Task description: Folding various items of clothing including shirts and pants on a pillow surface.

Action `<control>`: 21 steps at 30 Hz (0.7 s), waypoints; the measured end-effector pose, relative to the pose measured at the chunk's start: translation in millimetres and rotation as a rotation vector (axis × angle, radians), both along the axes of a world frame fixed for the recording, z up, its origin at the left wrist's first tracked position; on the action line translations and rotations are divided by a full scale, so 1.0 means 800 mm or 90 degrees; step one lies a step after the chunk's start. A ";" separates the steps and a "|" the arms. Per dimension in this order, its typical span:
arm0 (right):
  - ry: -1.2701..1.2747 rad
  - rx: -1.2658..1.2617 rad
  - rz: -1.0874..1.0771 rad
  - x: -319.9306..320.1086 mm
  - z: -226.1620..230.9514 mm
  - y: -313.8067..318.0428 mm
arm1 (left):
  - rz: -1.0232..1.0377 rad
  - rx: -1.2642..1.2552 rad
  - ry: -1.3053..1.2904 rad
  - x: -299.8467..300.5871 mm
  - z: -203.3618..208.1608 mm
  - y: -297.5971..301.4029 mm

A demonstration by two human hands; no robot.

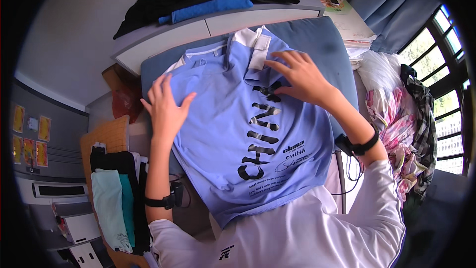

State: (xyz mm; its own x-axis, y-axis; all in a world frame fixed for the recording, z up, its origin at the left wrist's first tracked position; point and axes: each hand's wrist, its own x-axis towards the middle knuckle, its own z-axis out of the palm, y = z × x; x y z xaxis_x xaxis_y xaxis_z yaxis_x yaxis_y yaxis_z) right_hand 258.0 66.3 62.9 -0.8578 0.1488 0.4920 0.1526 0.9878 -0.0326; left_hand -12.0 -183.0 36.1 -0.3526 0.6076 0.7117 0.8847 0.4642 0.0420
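A periwinkle-blue T-shirt (218, 119) with white shoulder panels and dark printing lies spread over a blue padded surface (327, 44). Its collar points to the far side, and its hem reaches the white shirt I wear. My left hand (166, 104) is at the garment's left side, fingers spread, holding nothing. On the other side, my right hand (302, 77) hovers at or rests on the folded-over sleeve with its white patch (260, 52). Its fingers are bent but apart, with the thumb away from them; whether the fingertips touch the cloth is hard to tell.
Folded black and blue clothes (213, 0) are stacked on a white ledge beyond the cushion. More folded clothes (116, 203) lie on a woven mat at left. To the right are a pile of papers (349, 25), a pink-and-white bundle (391, 114) and a barred window (441, 69).
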 end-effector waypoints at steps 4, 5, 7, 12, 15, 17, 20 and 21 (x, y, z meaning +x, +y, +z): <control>-0.053 -0.047 -0.014 -0.039 -0.006 0.038 | 0.035 -0.077 -0.065 -0.020 -0.031 0.016; 0.045 -0.095 -0.039 -0.038 -0.004 0.054 | 0.023 -0.024 -0.149 -0.036 -0.036 0.011; 0.262 -0.337 -0.158 -0.023 -0.005 0.091 | 0.051 0.210 -0.366 -0.066 -0.052 -0.013; 0.398 -0.578 -0.408 0.026 -0.012 0.205 | 0.158 0.615 -0.916 -0.160 -0.068 -0.080; 0.365 -0.522 -0.433 0.044 -0.016 0.234 | 0.100 0.632 -1.170 -0.172 -0.071 -0.112; 0.292 -0.563 -0.467 0.050 -0.017 0.237 | 0.077 0.652 -1.177 -0.169 -0.067 -0.128; 0.240 -0.440 -0.380 0.055 -0.017 0.236 | 0.068 0.647 -1.276 -0.163 -0.058 -0.148; 0.215 -0.458 -0.406 0.060 -0.016 0.235 | 0.091 0.671 -1.343 -0.160 -0.057 -0.155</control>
State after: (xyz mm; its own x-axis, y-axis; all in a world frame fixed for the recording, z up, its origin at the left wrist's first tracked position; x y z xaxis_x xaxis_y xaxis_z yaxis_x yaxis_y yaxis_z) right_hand 305.7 254.1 49.9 -0.3488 0.8855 0.3071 0.5163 0.4550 -0.7255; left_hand -140.4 -306.9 -9.8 -0.7225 0.3331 -0.6058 -0.6893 -0.2797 0.6683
